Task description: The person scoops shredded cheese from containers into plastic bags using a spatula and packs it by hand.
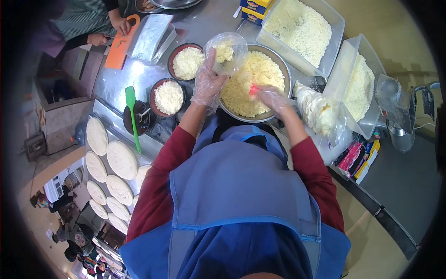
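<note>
My left hand (pixel 211 81), in a clear plastic glove, is closed on a clear plastic bag (pixel 242 46) with some pale yellow crumbly food inside. The bag is held over the left rim of a large metal bowl (pixel 289 76), which is full of pale yellow crumbly food (pixel 260 69) like grated cheese. Also gloved, my right hand (pixel 272 98) is over the bowl's right side, gripping a small red tool (pixel 253 89). The tool's far end cannot be made out against the food.
Two bowls of white crumbles (pixel 188 63) and a green spatula (pixel 131 109) are left. Flat dough rounds (pixel 121 159) lie lower left. Plastic bins (pixel 338 28) and a filled bag (pixel 316 109) are right. Another person's hands (pixel 121 25) work at an orange board (pixel 116 56).
</note>
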Demonstrator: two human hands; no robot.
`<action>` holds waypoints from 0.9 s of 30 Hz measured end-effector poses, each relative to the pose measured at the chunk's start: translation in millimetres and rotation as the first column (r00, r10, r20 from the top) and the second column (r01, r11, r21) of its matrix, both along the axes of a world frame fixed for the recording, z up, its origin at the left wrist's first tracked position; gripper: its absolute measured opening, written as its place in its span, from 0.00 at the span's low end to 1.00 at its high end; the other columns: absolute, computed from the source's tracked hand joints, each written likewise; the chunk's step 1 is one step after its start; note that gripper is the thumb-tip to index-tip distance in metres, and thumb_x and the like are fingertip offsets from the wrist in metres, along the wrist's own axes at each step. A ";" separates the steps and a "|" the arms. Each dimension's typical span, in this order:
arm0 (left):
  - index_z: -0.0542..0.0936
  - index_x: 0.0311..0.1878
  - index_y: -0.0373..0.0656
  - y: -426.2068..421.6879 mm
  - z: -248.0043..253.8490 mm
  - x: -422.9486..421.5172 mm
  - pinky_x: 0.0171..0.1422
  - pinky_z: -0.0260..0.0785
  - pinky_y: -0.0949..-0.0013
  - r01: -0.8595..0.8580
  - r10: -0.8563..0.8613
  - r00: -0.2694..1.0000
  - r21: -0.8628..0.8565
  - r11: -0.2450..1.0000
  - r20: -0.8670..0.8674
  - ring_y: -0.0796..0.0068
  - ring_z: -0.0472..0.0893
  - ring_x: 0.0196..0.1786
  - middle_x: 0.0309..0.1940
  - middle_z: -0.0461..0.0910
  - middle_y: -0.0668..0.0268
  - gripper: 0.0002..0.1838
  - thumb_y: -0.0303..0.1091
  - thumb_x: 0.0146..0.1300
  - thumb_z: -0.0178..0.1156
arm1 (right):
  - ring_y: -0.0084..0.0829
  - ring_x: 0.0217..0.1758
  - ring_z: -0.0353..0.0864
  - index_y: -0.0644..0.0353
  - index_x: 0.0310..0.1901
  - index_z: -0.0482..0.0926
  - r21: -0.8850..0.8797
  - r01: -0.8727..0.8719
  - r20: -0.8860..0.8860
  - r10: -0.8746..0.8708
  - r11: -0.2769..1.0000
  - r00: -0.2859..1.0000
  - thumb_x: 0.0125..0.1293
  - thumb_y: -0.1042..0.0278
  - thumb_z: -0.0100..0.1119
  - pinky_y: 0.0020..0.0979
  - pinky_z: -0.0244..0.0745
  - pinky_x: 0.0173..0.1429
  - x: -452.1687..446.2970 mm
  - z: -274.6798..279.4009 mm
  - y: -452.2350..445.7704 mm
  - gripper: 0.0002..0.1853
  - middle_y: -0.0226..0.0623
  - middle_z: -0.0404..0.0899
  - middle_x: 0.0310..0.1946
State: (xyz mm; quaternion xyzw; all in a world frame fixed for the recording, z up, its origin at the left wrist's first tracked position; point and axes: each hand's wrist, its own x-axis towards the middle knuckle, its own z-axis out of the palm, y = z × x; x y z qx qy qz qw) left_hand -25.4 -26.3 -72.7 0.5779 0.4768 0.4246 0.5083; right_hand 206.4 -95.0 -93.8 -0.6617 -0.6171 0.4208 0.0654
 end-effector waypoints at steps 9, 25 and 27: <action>0.55 0.72 0.33 11.5 39.5 -4.5 0.61 0.69 0.70 0.040 0.012 0.957 0.174 0.984 -0.289 0.67 0.76 0.58 0.68 0.64 0.49 0.42 0.23 0.50 0.56 | 0.37 0.50 0.79 0.61 0.54 0.79 -0.127 0.245 -0.051 -0.253 0.961 0.966 0.66 0.45 0.55 0.32 0.72 0.55 18.1 51.4 -8.7 0.27 0.47 0.82 0.45; 0.57 0.70 0.32 17.2 56.2 1.7 0.75 0.52 0.63 0.135 0.013 0.926 0.361 0.923 -0.378 0.48 0.60 0.72 0.69 0.58 0.41 0.41 0.21 0.48 0.56 | 0.44 0.47 0.79 0.62 0.52 0.80 0.235 0.044 0.010 -0.048 0.971 0.999 0.68 0.48 0.50 0.39 0.71 0.55 25.7 146.9 22.0 0.25 0.49 0.82 0.43; 0.57 0.71 0.32 15.6 56.3 1.3 0.75 0.52 0.63 0.120 0.023 0.931 0.364 0.924 -0.365 0.48 0.60 0.72 0.69 0.58 0.42 0.41 0.21 0.49 0.56 | 0.44 0.40 0.80 0.60 0.54 0.78 0.430 -0.073 0.106 0.031 0.900 0.994 0.69 0.52 0.50 0.40 0.73 0.48 4.2 128.1 46.0 0.22 0.47 0.82 0.37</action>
